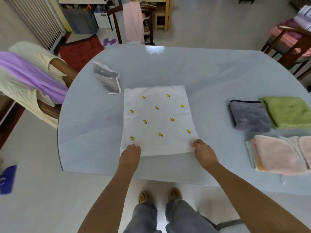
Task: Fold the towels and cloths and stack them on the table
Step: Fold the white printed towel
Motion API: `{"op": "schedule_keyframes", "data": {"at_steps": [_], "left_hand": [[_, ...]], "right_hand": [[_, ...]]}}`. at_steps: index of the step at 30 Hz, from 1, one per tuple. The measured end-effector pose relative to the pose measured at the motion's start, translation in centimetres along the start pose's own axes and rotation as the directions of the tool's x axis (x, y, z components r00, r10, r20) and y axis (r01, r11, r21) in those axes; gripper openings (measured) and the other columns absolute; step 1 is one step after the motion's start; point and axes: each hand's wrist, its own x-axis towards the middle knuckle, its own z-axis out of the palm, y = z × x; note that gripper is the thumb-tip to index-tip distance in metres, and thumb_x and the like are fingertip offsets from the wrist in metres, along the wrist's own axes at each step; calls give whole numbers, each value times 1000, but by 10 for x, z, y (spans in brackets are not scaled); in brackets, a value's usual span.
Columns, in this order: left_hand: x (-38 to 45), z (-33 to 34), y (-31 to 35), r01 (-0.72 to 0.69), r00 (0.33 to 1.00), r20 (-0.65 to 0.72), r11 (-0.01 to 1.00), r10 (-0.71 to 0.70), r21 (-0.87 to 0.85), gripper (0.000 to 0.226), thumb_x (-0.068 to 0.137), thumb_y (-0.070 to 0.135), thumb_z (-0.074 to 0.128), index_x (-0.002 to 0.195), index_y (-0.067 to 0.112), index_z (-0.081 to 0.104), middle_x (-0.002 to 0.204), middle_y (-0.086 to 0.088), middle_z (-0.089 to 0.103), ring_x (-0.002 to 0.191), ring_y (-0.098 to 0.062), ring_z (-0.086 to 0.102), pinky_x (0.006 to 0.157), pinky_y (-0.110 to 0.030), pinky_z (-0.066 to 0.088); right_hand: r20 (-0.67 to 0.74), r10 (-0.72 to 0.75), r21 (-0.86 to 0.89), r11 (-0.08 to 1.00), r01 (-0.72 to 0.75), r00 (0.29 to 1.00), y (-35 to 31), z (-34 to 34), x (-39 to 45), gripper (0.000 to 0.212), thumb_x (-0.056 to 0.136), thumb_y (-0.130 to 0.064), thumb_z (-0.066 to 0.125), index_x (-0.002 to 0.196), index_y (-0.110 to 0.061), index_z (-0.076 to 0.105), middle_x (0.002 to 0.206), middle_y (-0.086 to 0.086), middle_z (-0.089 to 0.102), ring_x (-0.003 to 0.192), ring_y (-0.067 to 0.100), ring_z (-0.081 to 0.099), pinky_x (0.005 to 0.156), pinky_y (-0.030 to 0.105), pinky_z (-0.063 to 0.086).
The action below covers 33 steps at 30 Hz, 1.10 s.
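One view only — a wide-angle camera on the person's head, looking forward and steeply down. The table (202, 78) fills the middle, close below; the person's own feet (159, 196) show at the bottom edge, under the lens. Chairs (292, 47) and floor beyond curve away at the top — the frame's edges bend.

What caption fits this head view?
Both hands, left and right, grip the near corners of a white cloth spread on the table.
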Motion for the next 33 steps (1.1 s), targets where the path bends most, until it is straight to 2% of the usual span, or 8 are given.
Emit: {"op": "schedule_keyframes", "data": {"at_steps": [2,6,8,14,17,23,29,33], "left_hand": [[-7,10,-1,30,999,30,995,-27,-91,37,92,4,53,129,7,52,132,-10,52,121,-25,52,91,-37,49],[-11,19,-1,-42,996,-79,998,39,-35,55,30,-4,88,81,9,70,75,-6,64,59,-23,63,34,-25,42],[-9,20,-6,-49,993,-104,999,47,-15,52,33,-5,86,80,9,69,74,-6,64,60,-26,64,37,-27,44],[-11,33,-22,-194,972,-133,981,193,3,44,32,0,93,70,11,72,93,-9,73,76,-29,72,50,-32,56],[-10,36,-32,-233,966,-118,972,230,-13,49,34,-4,91,79,8,75,104,-12,72,83,-28,72,46,-31,55],[-6,35,-37,-236,966,-110,972,233,-14,38,32,2,91,63,11,71,95,-6,73,78,-19,71,30,-21,38],[-6,50,-53,-165,978,-143,982,151,-89,37,35,-2,90,63,11,71,88,-3,74,73,-17,72,33,-22,43],[10,44,-56,-26,993,-116,966,-4,-259,11,76,-3,64,79,6,70,91,-9,69,79,-30,68,60,-34,53]], "right_hand": [[59,-46,-54,997,49,997,9,11,-3,38,89,2,42,124,-9,49,131,6,43,108,27,54,79,32,44],[-68,-205,-211,960,187,976,23,18,0,48,71,0,66,117,-9,60,125,11,54,106,28,53,77,33,49],[-113,-323,-328,905,272,939,21,17,4,44,48,5,73,90,-8,69,103,14,66,90,30,56,64,32,51],[-97,-479,-485,788,379,872,19,26,10,34,70,4,34,76,-6,66,99,16,66,94,36,63,69,37,53],[-77,-445,-526,778,343,892,16,18,16,20,59,12,54,69,-2,64,90,18,66,86,37,65,60,37,51],[-44,-237,-330,920,210,970,11,21,23,49,16,17,75,60,0,61,61,13,56,47,29,55,35,20,28],[-8,-60,-208,977,57,998,5,27,20,27,78,12,56,102,-1,60,118,12,51,108,28,51,67,34,48],[43,-35,-205,978,43,998,3,20,23,29,82,9,51,107,-4,58,123,9,47,112,24,46,78,30,46]]}}
